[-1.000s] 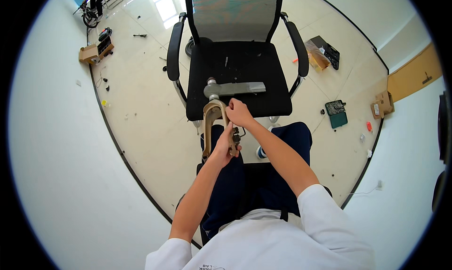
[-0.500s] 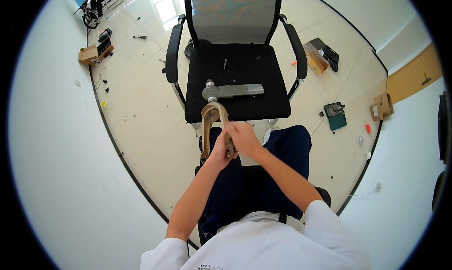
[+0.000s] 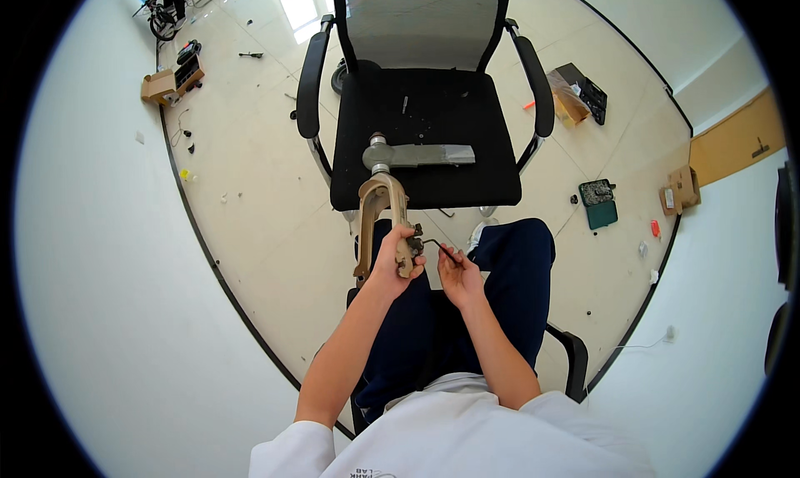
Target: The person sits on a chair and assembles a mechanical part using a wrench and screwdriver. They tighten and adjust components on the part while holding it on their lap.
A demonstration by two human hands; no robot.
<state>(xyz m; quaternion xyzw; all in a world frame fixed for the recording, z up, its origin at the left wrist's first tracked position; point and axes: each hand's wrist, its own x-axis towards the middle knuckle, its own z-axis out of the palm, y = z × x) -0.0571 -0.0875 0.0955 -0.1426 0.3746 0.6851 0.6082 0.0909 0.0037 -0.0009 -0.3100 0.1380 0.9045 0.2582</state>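
A tan bicycle fork hangs over the front edge of a black office chair seat. Its upper end joins a grey frame piece lying on that seat. My left hand is wrapped round the fork's right leg. A small dark part, perhaps a brake caliper, sits on this leg beside my fingers. With its fingers closed, my right hand holds a thin black bent hex key. The key's bent end reaches toward the dark part; whether it is seated there I cannot tell.
Chair armrests flank the seat. A green case, a cardboard box and a black tool case lie on the floor at right. An open box sits far left. Small parts are scattered about.
My right hand has moved off the fork leg, down and to the right, and the hex key now shows in it. My left hand still grips the leg.
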